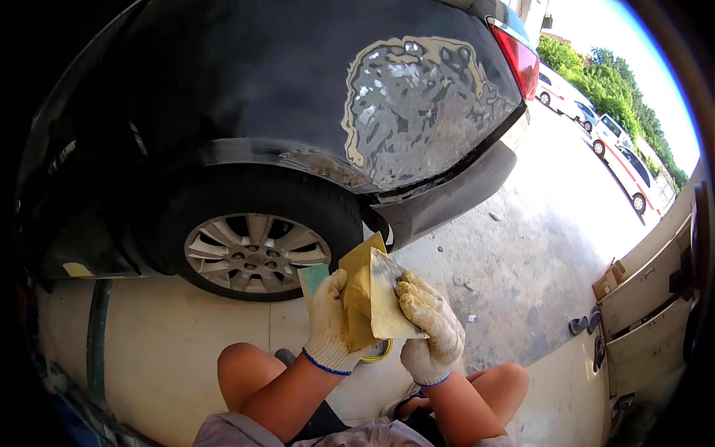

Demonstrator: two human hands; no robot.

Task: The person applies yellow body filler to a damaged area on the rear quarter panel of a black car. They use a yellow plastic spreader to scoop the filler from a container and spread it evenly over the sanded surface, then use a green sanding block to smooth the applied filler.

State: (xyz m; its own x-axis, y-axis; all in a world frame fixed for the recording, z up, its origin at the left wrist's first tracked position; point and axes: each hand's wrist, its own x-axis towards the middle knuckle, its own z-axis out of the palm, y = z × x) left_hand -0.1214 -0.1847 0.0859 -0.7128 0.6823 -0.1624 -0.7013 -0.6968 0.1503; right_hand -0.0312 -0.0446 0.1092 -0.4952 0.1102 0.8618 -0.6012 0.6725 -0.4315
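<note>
Both hands wear white knit gloves stained with yellow putty, and meet in front of the car's rear wheel [257, 253]. My left hand [329, 320] is closed around a yellow putty-smeared board [359, 294]; a green flat edge [314, 277] sticks out beside its thumb. My right hand [432, 320] grips a flat putty spreader [391, 302], grey with yellow smears, laid against the board. Behind them, the dark car's rear quarter panel [424, 112] has a large sanded patch of bare metal and filler, ringed with tan edges.
Below the hands, a round can with a yellow rim [377, 352] stands partly hidden between my legs. The bumper [454, 194] sits loose-edged under the panel. Shoes [585, 323], a cardboard box [609, 279] and a cabinet [648, 335] are at the right; parked vehicles [625, 160] stand outside.
</note>
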